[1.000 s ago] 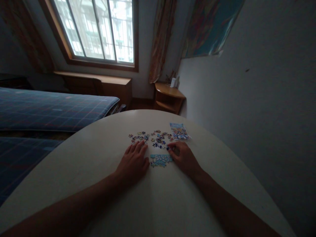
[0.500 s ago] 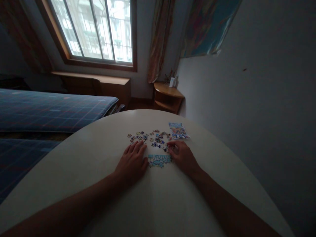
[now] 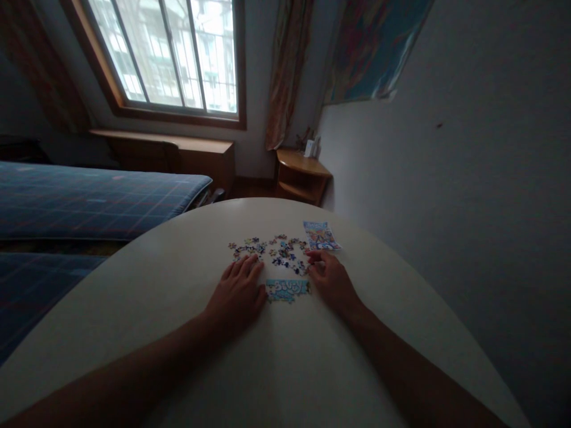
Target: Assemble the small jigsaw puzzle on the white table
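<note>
A joined strip of light-blue jigsaw puzzle [image 3: 288, 290] with white lettering lies on the round white table [image 3: 285, 362], between my hands. My left hand [image 3: 238, 291] rests palm down with fingers spread, its thumb by the strip's left end and its fingertips beside loose puzzle pieces [image 3: 250, 246]. More loose pieces [image 3: 285, 254] are scattered beyond the strip. At their right edge is my right hand [image 3: 330, 278], thumb and index finger curled towards each other in a pinch. Whatever lies between those fingertips is too small to make out.
Behind my right hand a small colourful picture sheet [image 3: 321, 235] lies on the table. A plaid mattress [image 3: 98, 199] stands beyond the table's left edge. A corner shelf [image 3: 303, 163] is past the far edge, and a wall [image 3: 423, 196] runs along the right.
My right hand has shifted slightly away from the strip's right end, its fingertips moving a little right and outward. My left hand and the strip stay in place.
</note>
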Tool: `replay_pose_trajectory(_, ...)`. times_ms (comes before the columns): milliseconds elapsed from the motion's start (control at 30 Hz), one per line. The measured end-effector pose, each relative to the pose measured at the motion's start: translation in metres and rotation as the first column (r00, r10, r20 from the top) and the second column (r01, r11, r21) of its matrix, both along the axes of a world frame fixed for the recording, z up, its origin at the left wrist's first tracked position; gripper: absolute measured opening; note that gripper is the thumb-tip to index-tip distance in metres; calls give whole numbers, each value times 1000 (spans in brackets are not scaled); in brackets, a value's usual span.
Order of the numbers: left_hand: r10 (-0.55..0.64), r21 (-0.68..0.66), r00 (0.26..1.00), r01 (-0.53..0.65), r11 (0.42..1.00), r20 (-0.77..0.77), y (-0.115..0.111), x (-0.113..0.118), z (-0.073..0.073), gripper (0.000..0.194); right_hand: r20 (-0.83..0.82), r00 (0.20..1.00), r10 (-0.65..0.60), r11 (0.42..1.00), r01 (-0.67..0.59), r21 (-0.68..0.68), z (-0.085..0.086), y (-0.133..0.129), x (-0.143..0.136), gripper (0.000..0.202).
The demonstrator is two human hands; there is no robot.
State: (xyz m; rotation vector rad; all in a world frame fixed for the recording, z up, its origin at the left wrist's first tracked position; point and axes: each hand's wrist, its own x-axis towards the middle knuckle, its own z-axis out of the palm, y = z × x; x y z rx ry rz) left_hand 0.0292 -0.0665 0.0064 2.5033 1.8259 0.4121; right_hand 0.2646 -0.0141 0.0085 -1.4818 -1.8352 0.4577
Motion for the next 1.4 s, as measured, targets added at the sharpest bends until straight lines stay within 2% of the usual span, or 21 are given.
replay_pose_trajectory(400, -2, 53, 1000, 1, 999, 15, 1, -1, -5, 48, 25, 999, 37, 999, -38, 35, -1, 0, -1, 29)
replay_pose_trajectory(667, -4, 9, 1000, 4, 1000, 6, 1, -1, -3, 49, 49, 998, 33, 999, -34, 20, 0, -1, -1, 29)
replay_pose_trajectory(1000, -2, 51, 1000, 3, 999, -16, -1, 1, 0, 48, 42, 999, 24, 999, -25, 24, -1, -1, -1, 29)
replay_pose_trajectory(1133, -98, 132, 995, 96, 987, 11, -5, 4, 6, 41, 42, 999, 28, 999, -29, 17, 0, 0, -1, 29)
replay_pose_trajectory(1300, -353, 157, 930, 335, 929, 104, -15, 12, 10, 35, 55, 998, 33, 999, -35, 39, -2, 0, 0, 28)
replay_pose_trajectory(1400, -397, 164, 910, 376, 912, 120, -17, 14, 11, 33, 47, 998, 38, 998, -40, 50, -2, 0, 1, 29)
